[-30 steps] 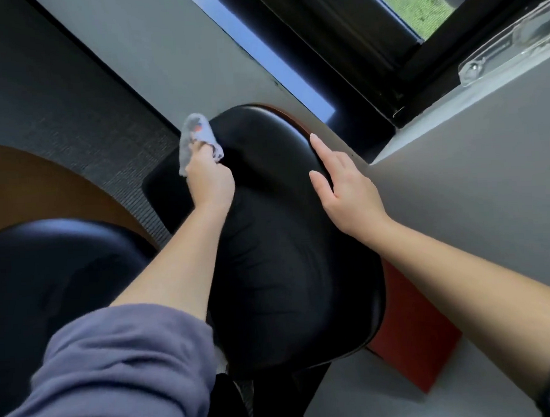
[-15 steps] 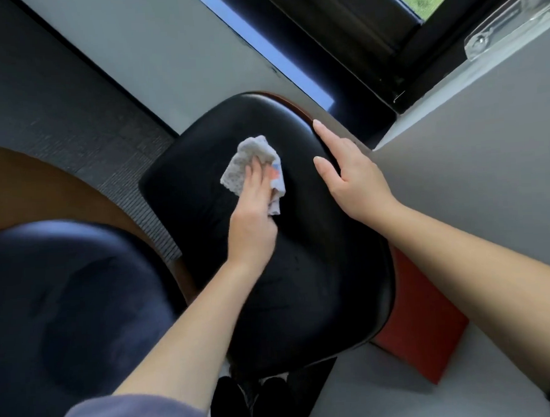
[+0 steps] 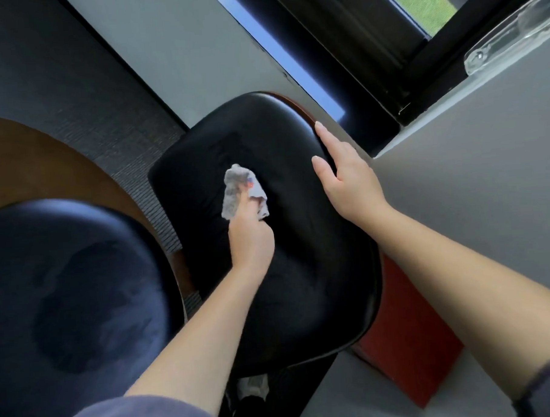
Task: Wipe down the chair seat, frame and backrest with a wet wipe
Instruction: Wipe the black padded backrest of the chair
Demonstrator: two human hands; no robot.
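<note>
A black padded chair backrest point(image 3: 302, 295) fills the middle of the view, with a thin red-brown wooden edge point(image 3: 297, 105) showing at its far rim. My left hand point(image 3: 250, 241) presses a crumpled white wet wipe point(image 3: 240, 191) against the cushion's centre-left. My right hand point(image 3: 345, 180) lies flat and open along the backrest's right edge, fingers pointing away from me. The chair's dark blue-black seat point(image 3: 69, 299) sits at lower left.
A grey wall point(image 3: 470, 174) stands close on the right, with a black window frame point(image 3: 371, 62) above it. A red-brown panel point(image 3: 409, 344) shows beneath the backrest at right. A brown curved surface point(image 3: 29, 162) and dark carpet point(image 3: 41, 76) lie to the left.
My left hand swept the wipe from the backrest's upper left edge toward its centre, then drew it lower and left. My right hand stayed on the right edge.
</note>
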